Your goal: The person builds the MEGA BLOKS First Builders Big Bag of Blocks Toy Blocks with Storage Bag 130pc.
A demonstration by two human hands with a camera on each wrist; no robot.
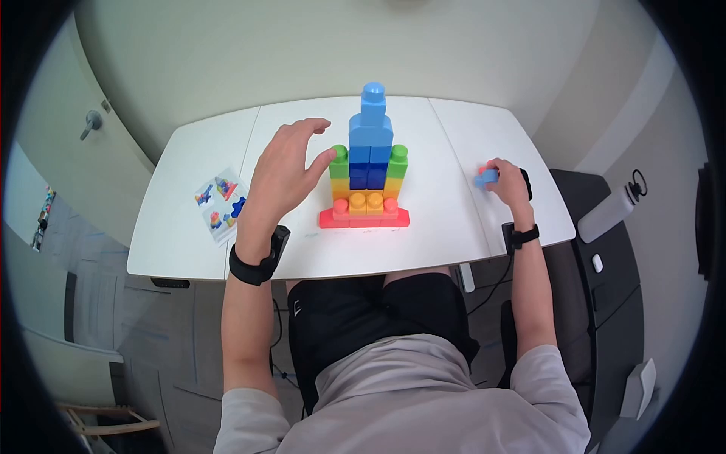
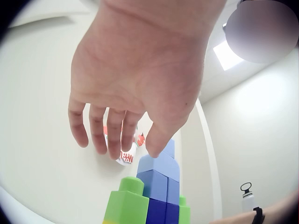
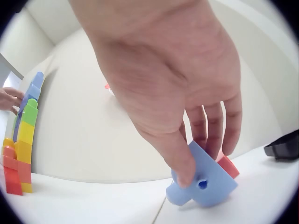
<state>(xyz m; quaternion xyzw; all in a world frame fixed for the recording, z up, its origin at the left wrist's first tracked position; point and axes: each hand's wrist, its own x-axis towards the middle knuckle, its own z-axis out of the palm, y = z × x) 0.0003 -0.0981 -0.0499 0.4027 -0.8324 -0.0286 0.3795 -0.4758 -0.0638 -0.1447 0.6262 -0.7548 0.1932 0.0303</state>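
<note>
A tower of toy building blocks (image 1: 369, 174) stands upright mid-table, with a red base, yellow and green sides and a blue column. My left hand (image 1: 283, 170) is raised at the tower's left side, fingers loosely extended and nothing in them. In the left wrist view its thumb overlaps the light blue upper blocks (image 2: 158, 167). Over the table's right part, my right hand (image 1: 508, 181) pinches a light blue building block (image 3: 212, 179) between thumb and fingers. The block is tilted, with a round stud and a small hole showing. A red block (image 3: 229, 166) lies partly hidden behind it.
A sheet with printed block pictures (image 1: 215, 198) lies on the left of the white table (image 1: 446, 234), a dark blue star shape (image 1: 239, 206) at its edge. Beyond the right hand is a black object (image 3: 284, 146). A white bottle (image 1: 605, 216) stands on the dark cabinet at right.
</note>
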